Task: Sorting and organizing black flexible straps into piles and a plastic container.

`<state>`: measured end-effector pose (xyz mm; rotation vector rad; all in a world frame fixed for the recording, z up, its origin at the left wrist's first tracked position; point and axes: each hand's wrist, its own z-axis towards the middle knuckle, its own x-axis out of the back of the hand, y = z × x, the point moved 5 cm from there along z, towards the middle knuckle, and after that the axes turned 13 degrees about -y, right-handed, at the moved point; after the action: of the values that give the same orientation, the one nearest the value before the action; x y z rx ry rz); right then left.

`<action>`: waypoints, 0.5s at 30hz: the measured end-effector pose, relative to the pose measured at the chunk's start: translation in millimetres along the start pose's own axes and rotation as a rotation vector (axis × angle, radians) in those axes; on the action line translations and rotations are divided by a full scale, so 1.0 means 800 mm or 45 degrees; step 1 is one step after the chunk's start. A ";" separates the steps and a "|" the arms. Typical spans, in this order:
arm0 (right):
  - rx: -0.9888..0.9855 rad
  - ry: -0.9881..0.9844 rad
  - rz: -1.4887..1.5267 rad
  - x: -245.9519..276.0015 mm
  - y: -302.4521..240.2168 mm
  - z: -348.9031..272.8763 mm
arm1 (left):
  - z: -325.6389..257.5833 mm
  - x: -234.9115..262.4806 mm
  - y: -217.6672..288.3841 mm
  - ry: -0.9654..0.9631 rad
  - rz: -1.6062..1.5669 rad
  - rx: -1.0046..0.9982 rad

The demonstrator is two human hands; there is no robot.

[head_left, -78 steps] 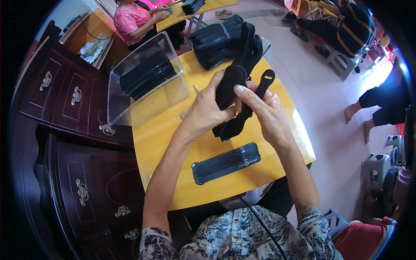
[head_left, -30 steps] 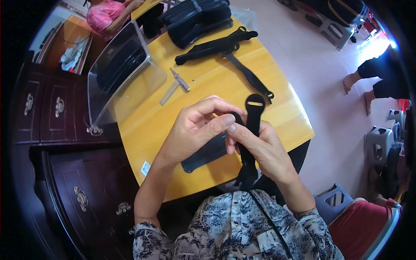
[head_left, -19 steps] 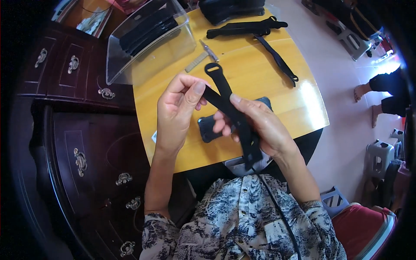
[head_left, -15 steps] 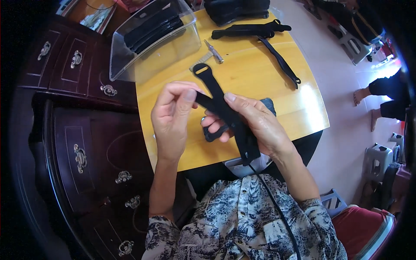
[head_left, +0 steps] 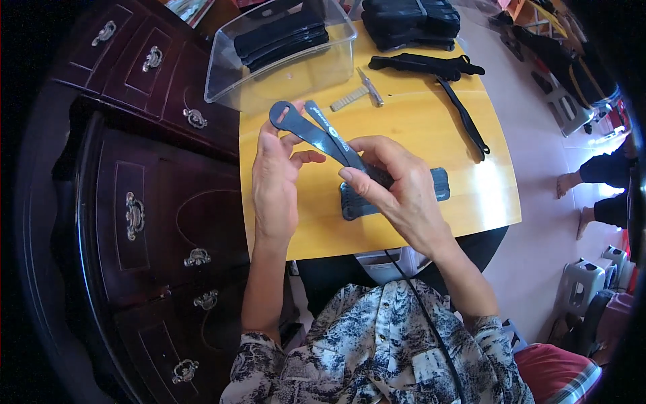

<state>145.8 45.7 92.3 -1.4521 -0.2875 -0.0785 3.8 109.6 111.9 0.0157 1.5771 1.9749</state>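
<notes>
My right hand (head_left: 404, 188) grips a black strap (head_left: 326, 138), pinched between thumb and fingers. Its smooth dark grey side faces up, with a slotted rounded end and a second, printed end fanned apart toward the upper left. Beside those ends is my left hand (head_left: 276, 182), fingers apart and partly curled. Some of its fingertips are behind the slotted end; it shows no firm grip. Under my right hand, a stack of black straps (head_left: 441, 183) lies on the yellow table (head_left: 303, 229), its middle hidden by the hand.
A clear plastic bin (head_left: 282, 84) with folded black straps stands at the far left. Behind are a black bundle (head_left: 410, 23) and loose straps (head_left: 431, 66). A small metal tool (head_left: 371, 87) lies mid-table. Dark drawers (head_left: 134, 209) border the left; another person's feet (head_left: 568, 183) show at right.
The strap has turned from its matte black side to its smooth printed side. My left hand has let go of the strap piece it pinched, and its fingers have spread. The view has shifted.
</notes>
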 end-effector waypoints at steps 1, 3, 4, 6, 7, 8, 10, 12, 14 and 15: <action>0.169 0.126 -0.318 0.002 -0.008 -0.002 | -0.001 0.003 -0.002 0.003 0.002 -0.003; 0.120 0.084 -0.262 -0.002 -0.005 -0.003 | -0.003 0.005 -0.006 -0.057 0.259 0.067; 0.069 0.049 -0.207 -0.003 -0.001 -0.003 | -0.001 0.004 -0.008 -0.053 0.125 0.095; 0.060 0.060 0.074 0.000 -0.002 0.003 | 0.002 0.002 -0.012 -0.071 0.113 0.165; 0.050 0.074 0.353 0.004 -0.002 0.008 | 0.003 0.000 -0.016 -0.093 0.099 0.234; 0.084 0.101 0.367 0.011 -0.006 0.016 | 0.005 -0.005 -0.018 -0.118 0.097 0.265; 0.029 0.018 0.530 0.020 0.001 0.030 | 0.007 -0.012 -0.020 -0.147 0.109 0.288; -0.005 0.016 0.690 0.026 0.011 0.039 | 0.014 -0.016 -0.024 -0.200 0.140 0.318; 0.184 0.134 0.730 0.021 0.010 0.043 | 0.025 -0.018 -0.035 -0.181 0.052 0.381; 0.383 0.243 0.775 0.023 0.002 0.044 | 0.033 -0.017 -0.039 -0.157 -0.026 0.435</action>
<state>158.8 82.8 98.4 -1.1694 0.2942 0.3069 38.6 130.3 96.6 0.2520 1.8034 1.6347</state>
